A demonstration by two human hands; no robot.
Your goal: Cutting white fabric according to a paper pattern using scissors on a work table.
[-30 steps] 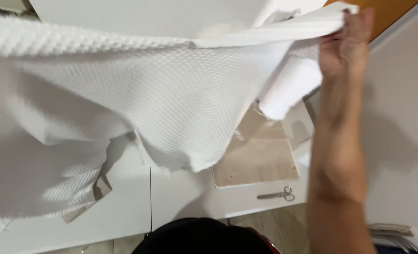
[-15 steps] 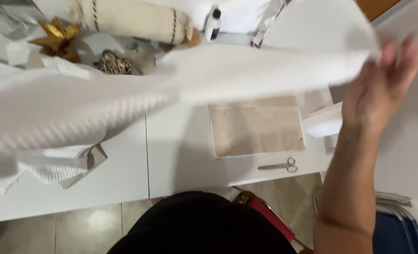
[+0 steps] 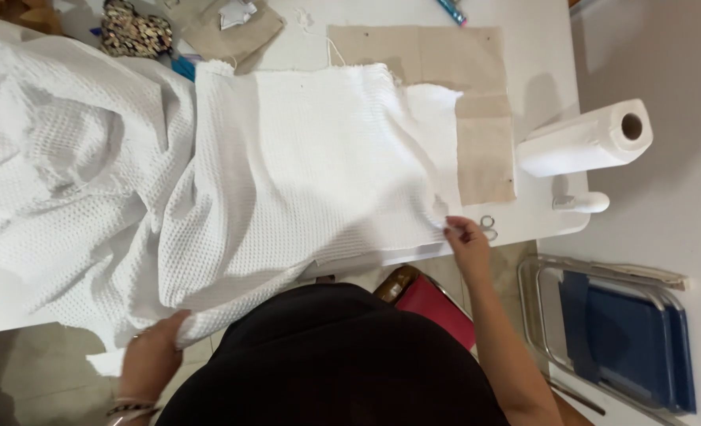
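Head view: the white waffle-weave cloth (image 3: 287, 166), flung in the air half a second ago, now lies spread on the white table (image 3: 544, 55) over the beige fabric rectangle (image 3: 477, 102), so laying-out looks nearly done. Right hand (image 3: 467, 241) pinches its near right corner beside small scissors (image 3: 489, 226); left hand (image 3: 151, 355) grips the overhanging front edge, white paper-towel roll (image 3: 587, 138) just right.
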